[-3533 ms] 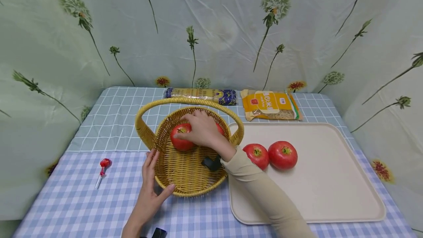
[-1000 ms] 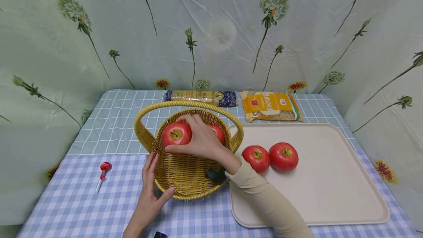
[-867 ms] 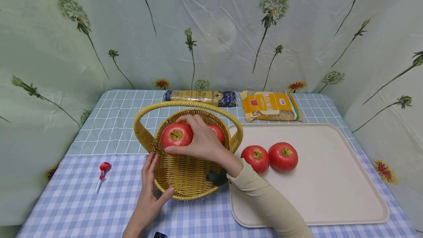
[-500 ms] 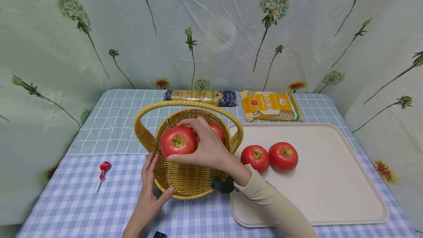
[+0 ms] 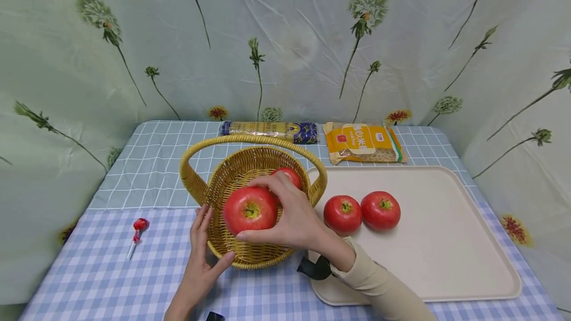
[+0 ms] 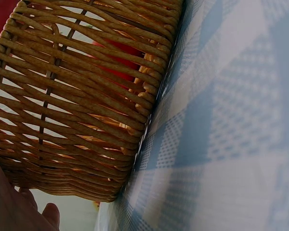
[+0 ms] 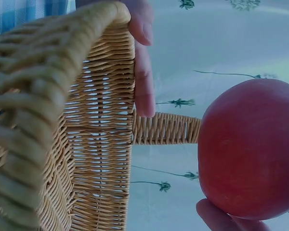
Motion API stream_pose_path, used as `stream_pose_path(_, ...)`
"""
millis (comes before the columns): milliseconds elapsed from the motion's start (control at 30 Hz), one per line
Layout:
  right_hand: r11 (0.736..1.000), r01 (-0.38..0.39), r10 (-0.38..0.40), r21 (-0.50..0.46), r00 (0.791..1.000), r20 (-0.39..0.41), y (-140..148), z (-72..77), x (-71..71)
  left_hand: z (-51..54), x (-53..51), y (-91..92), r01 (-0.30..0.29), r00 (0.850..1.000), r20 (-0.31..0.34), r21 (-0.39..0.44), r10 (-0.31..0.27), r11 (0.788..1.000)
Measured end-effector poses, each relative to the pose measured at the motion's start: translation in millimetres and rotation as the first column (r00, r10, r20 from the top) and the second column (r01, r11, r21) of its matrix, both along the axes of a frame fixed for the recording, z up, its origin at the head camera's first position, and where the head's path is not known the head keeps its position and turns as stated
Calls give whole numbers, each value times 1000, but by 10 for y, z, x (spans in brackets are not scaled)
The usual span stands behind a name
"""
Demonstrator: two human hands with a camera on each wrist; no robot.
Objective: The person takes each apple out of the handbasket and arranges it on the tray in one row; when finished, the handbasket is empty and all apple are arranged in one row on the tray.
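Head view: a red apple [image 5: 251,209] is held between the thumb and curled fingers of the right hand [image 5: 290,212], raised over the near part of a wicker basket [image 5: 243,249], and in the right wrist view it is seen to be clear of the rim. The basket is set left of the middle of the table [image 5: 165,271], its arched handle upright. Its left side is touched by the extended fingers of the left hand [image 5: 202,256], whose thumb is spread to the near rim; the two hands are kept apart. A second apple [image 5: 289,176] is lodged inside, against the basket's far right wall, partly hidden by the right hand. A beige tray [image 5: 446,241] is laid toward the table's right edge, and near the tray's left edge a third apple [image 5: 342,214] and a fourth apple [image 5: 381,211] are placed side by side. Along the table's far edge a long packet [image 5: 269,130] is laid behind the basket, and a pasta bag [image 5: 363,142] is placed behind the tray. A red lollipop [image 5: 137,236] is left toward the table's left edge.
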State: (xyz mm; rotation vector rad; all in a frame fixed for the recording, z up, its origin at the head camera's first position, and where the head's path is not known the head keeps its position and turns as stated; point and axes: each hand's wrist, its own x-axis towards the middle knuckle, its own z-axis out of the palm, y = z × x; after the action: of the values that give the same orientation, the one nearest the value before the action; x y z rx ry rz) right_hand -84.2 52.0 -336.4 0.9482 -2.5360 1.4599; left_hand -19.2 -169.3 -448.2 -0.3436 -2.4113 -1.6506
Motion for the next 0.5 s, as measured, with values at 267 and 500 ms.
stream_pose_path(267,993,-31,36,-116,999,39,173,4,119,-18,-10,5,-8,1000,-7,7,8,1000)
stream_pose_path(500,978,-25,26,-208,1000,0,374,35,225,-46,-12,-15,5,1000,-8,5,-5,1000)
